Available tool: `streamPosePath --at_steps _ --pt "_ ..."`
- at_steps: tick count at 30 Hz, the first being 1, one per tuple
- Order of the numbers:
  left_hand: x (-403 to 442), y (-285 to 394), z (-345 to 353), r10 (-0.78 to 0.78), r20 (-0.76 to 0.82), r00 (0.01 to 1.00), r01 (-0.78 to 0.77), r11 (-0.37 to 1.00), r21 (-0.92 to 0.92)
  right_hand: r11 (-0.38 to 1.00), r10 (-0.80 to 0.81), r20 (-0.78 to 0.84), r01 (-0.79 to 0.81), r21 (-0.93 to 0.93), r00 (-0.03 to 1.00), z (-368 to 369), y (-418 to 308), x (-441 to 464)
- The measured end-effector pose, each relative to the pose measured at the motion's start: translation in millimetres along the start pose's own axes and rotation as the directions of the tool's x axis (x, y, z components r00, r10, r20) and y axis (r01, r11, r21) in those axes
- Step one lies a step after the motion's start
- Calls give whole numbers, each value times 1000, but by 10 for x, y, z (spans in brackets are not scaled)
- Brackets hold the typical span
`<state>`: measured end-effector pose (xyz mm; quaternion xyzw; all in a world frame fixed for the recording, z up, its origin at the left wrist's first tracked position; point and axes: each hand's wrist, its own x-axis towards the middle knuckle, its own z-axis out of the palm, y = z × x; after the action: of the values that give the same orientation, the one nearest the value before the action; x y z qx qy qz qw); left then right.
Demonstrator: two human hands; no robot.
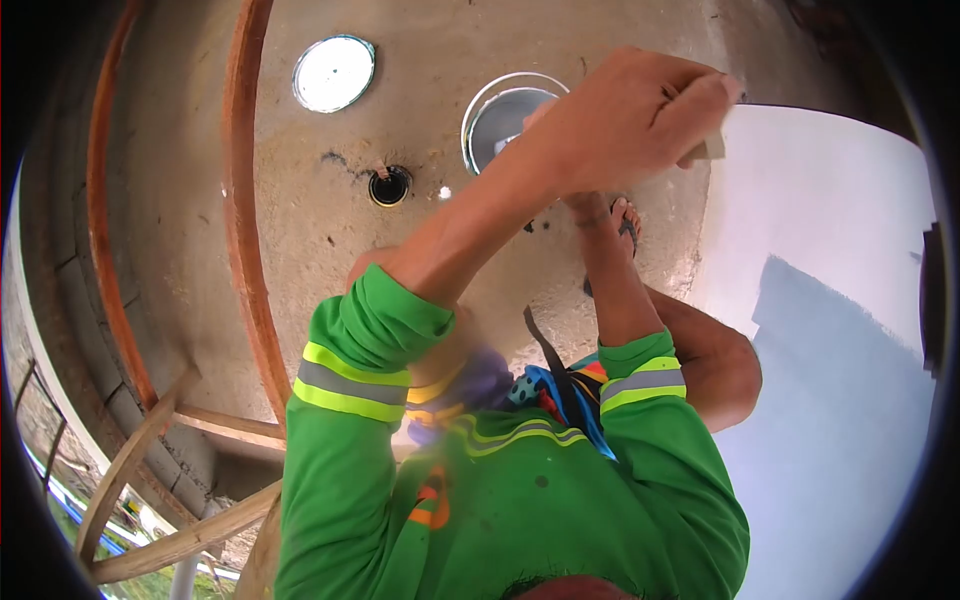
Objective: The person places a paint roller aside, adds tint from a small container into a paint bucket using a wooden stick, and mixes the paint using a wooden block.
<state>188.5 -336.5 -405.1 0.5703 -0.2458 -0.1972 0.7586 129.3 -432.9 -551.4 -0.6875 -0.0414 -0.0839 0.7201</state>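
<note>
The fingers of the left hand (655,122) are curled in, and a small beige piece (712,148) is pinched beneath them; only its edge is shown, so what it is cannot be told. The hand is held high on the right, near the upper left corner of a broad pale surface (820,170); whether that surface is touched cannot be told. The lower part of the surface is covered by a blue-grey patch (850,350) with an uneven upper edge.

The right hand (540,112) is mostly hidden by the left forearm. Only a little of it is seen at the bucket (488,125), and whether its fingers are spread or pressed together cannot be told. The bucket is partly covered by the same forearm, and something whitish is glimpsed inside it.

To the left of the bucket, on the brown floor (420,90), a round white lid (335,73) is laid flat, and below that a small dark container (389,186) is seen. A sandalled foot (626,225) is placed below the right wrist. A green shirt (560,500) with yellow and grey bands is worn. Farther left, the floor is crossed by reddish timbers (245,200)
</note>
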Motion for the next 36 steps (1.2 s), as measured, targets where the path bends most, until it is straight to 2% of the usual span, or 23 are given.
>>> streamPosePath --at_steps 2,5,8,11,14,17,20,21,24,28,32,36 --pt "-98 183 -73 -1 70 998 -6 995 100 999 -7 -17 6 -46 1000 48 -75 130" --pt "-97 24 -177 54 -41 998 -58 993 -104 998 -20 -56 16 -61 998 208 -60 330" --pt "-98 -12 -175 -66 -27 997 66 998 1 1000 -19 -7 19 -12 1000 223 -26 122" --pt "-107 -31 -149 -78 -38 996 77 996 -34 1000 -3 10 3 1 1000 -109 21 0" --pt "-79 -113 -186 8 -68 998 -12 998 -63 998 -17 -30 15 -68 999 -87 -23 265" --pt "-61 -95 -276 12 -20 1000 -12 999 -32 997 -56 -68 52 -58 996 302 -28 412" --pt "-109 -64 -139 -32 19 999 30 997 74 999 -35 -18 34 -17 999 148 -8 113" --pt "-117 -62 -100 -17 31 999 16 999 47 1000 -17 -8 17 -4 1000 -24 -11 -24" --pt "-91 -97 -115 37 24 999 -37 999 10 1000 -5 -77 4 -21 997 -191 36 34" --pt "-117 -109 -226 28 -5 1000 -28 997 77 999 -28 -177 20 -44 984 210 -39 271" --pt "-165 -30 -50 -36 44 998 30 990 138 1000 -25 -59 26 15 998 -19 -80 -245" --pt "-211 -109 54 -4 -53 999 5 1000 18 999 12 -141 -17 -35 990 -290 -84 -216"
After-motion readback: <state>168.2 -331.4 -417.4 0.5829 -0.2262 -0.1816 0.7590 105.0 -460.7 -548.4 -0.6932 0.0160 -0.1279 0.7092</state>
